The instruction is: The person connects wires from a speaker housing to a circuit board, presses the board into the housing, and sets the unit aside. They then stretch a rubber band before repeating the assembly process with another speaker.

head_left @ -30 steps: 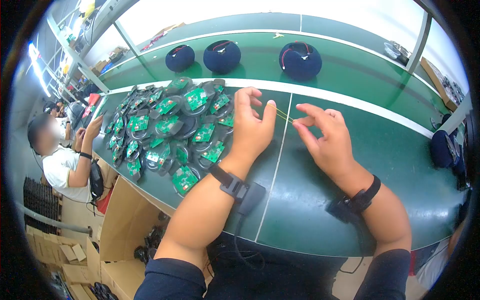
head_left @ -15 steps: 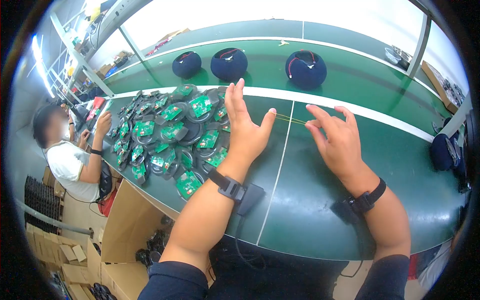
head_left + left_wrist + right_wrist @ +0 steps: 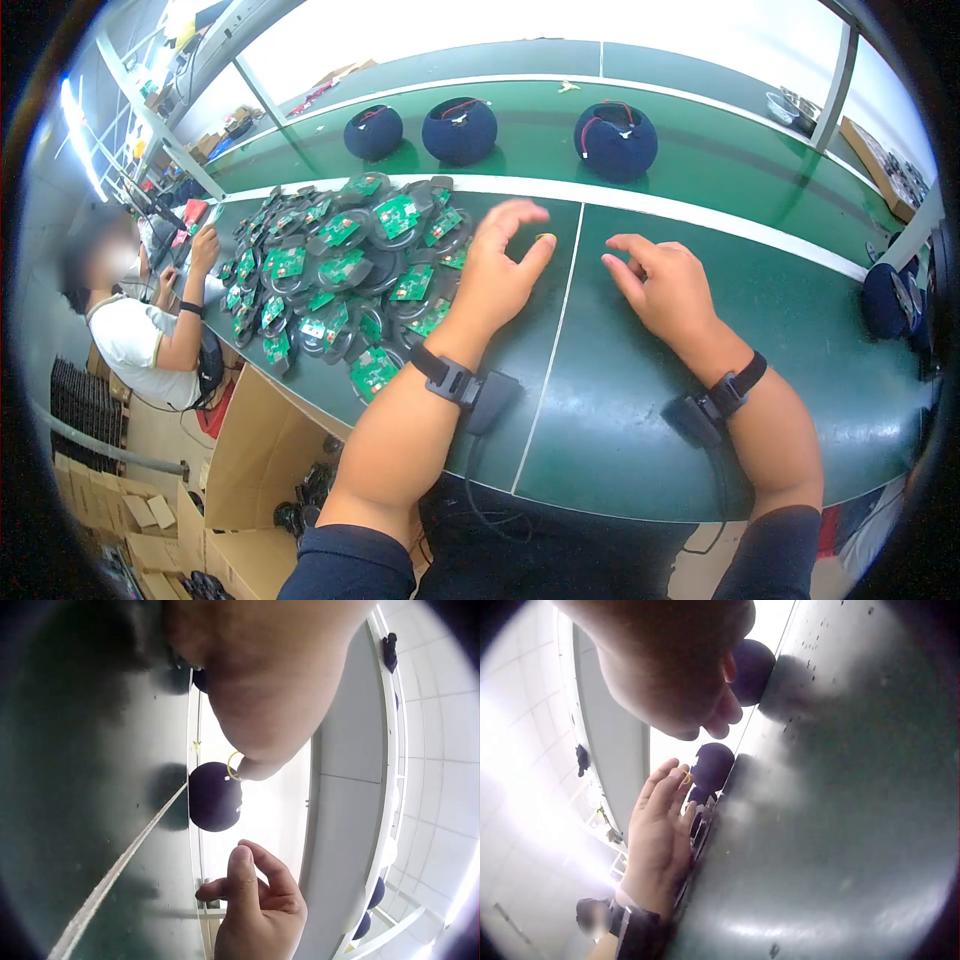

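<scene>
A thin yellow elastic band [image 3: 229, 766] loops at the tip of my left thumb in the left wrist view. My left hand [image 3: 503, 282] is raised over the table with thumb and fingers spread apart. Opposite it, my right hand [image 3: 668, 288] has loosely bent fingers and nothing between them, a short gap away from the left. In the right wrist view the band [image 3: 686, 778] shows as a small yellow loop at the left hand's fingertips. Beside the left hand lies a heap of black round parts carrying green circuit boards [image 3: 397, 213].
Behind a white strip [image 3: 680, 207], three navy round shells stand in a row: a left shell [image 3: 372, 134], a middle shell [image 3: 458, 135] and a right shell [image 3: 617, 145] with red wires. Another person [image 3: 140, 335] works at the left. An open cardboard box [image 3: 255, 455] sits below the table edge.
The band was stretched between both hands; now my right hand has let go and the band stays at the left thumb. My left hand has dropped slightly and its fingers have bent.
</scene>
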The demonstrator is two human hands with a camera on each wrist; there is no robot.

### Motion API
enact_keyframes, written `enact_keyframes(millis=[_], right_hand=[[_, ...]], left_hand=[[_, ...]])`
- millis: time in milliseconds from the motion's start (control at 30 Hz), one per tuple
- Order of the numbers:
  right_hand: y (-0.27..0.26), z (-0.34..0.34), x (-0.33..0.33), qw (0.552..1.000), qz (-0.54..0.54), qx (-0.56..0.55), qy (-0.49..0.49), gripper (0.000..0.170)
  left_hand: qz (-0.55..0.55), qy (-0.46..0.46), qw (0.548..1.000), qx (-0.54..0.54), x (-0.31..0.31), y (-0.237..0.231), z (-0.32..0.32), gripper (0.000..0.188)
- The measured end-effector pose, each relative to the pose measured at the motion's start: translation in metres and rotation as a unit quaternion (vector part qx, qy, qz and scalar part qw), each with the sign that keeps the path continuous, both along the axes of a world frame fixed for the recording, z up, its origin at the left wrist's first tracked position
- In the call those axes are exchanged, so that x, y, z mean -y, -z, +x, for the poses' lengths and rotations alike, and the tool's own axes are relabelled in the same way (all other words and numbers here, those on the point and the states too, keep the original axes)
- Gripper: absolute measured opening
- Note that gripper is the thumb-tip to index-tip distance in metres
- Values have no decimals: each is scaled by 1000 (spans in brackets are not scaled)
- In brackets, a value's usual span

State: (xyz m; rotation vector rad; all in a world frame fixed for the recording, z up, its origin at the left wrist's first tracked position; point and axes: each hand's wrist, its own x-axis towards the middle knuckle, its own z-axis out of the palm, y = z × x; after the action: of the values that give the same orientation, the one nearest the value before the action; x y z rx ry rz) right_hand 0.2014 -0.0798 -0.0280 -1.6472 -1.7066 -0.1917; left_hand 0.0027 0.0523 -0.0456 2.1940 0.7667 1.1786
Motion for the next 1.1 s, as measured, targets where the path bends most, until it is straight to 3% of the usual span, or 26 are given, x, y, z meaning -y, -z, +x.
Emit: enact_keyframes(millis=[33,67,100,167,233,267,300,333,367,433,467,500,567,733,800,867,1033,1100], right_hand=[[0,1,0,1000,-17,-6,-4,22],[-1,1,0,1000,-17,-6,-1,22],[-2,0,0,999,-38,-32,-1,21],[-1,0,-1,997,-59,-56,3,20],[8,3,-6,961,-72,-259,-59,21],[10,5,-9,962,-72,-256,-57,21],[11,7,-13,898,-91,-416,-110,23],[10,9,-15,805,-106,-562,-159,26],[7,9,-13,806,-107,-560,-157,26],[-3,9,-8,626,-90,-726,-270,30],[-4,8,-5,601,-94,-735,-299,32],[-6,6,-3,604,-97,-733,-297,32],[-8,0,0,539,-101,-751,-368,34],[-13,-17,11,541,-124,-699,-451,43],[-19,-25,17,529,-127,-699,-465,44],[-21,-33,24,503,-104,-699,-497,45],[-29,-48,35,510,-99,-684,-512,40],[-32,-52,39,491,-90,-679,-538,38]], left_hand=[[-64,70,995,14,1,-4,1,32],[-74,37,996,33,11,-4,6,13],[-74,40,996,35,16,-6,7,13],[-175,84,981,23,20,-7,9,16],[-174,108,978,32,18,-1,12,16],[-213,120,969,23,18,0,11,16],[-251,132,959,14,18,1,11,16],[-251,134,958,17,17,2,11,16],[-253,137,958,7,15,3,10,15],[-256,140,956,2,15,5,10,15],[-264,163,951,8,16,6,11,14],[-271,185,945,14,18,5,12,13],[-276,205,939,30,26,3,13,13],[-236,247,937,77,38,-1,11,16],[-180,245,952,24,38,-11,8,15],[-185,250,950,33,36,-6,8,15],[-224,280,932,45,40,-8,8,14],[-227,279,932,51,41,-8,8,14]])
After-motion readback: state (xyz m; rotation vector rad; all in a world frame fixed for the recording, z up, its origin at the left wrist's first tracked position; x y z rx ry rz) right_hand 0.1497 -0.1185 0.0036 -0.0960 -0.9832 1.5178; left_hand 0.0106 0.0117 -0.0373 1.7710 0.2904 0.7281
